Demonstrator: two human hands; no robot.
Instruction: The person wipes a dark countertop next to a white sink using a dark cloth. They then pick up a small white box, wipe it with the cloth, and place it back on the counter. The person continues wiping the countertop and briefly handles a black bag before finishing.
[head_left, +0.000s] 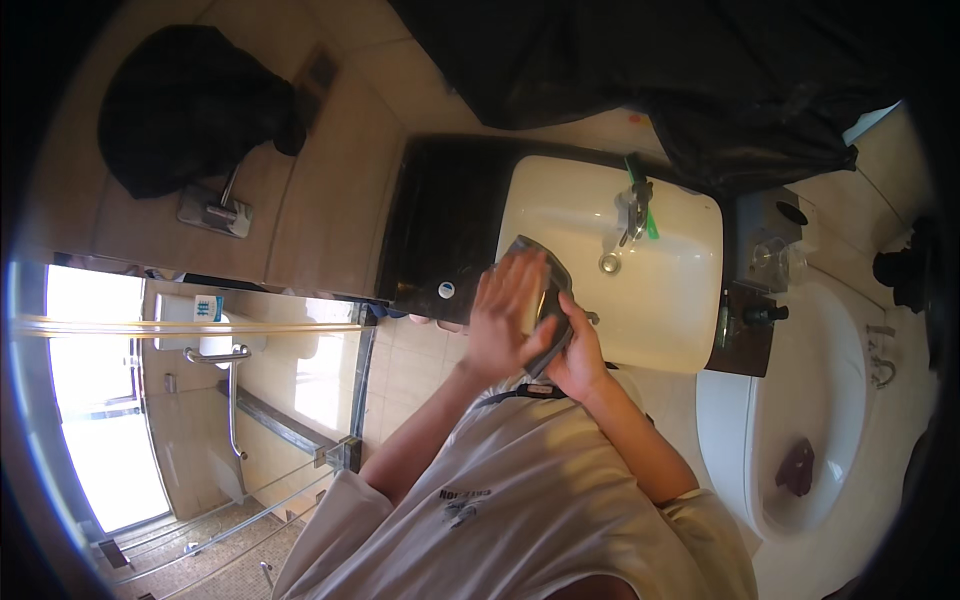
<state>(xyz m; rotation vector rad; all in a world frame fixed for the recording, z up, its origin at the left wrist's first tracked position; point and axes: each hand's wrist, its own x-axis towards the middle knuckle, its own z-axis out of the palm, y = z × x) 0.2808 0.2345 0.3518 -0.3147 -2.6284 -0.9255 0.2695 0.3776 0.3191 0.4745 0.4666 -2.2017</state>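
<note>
My right hand (581, 356) grips the lower right edge of a dark grey, flat object (556, 279) with a pale, shiny face; its exact kind is hard to tell. My left hand (506, 319) lies over that face, fingers stretched out and thumb apart, blurred by motion. Much of the object is hidden beneath it. Both hands are at the front left rim of a white washbasin (660, 315). A metal faucet (637, 206) with a green strip (652, 223) by it stands at the basin's back, behind the round drain (609, 263).
Black countertop (442, 217) borders the basin, bearing a round sticker (446, 290). To the right are clear glasses (772, 255), a dark bottle (766, 315) and a white bathtub (817, 390) holding a maroon cloth (795, 466). Black fabric (637, 60) hangs behind. Metal rails (225, 529) stand lower left.
</note>
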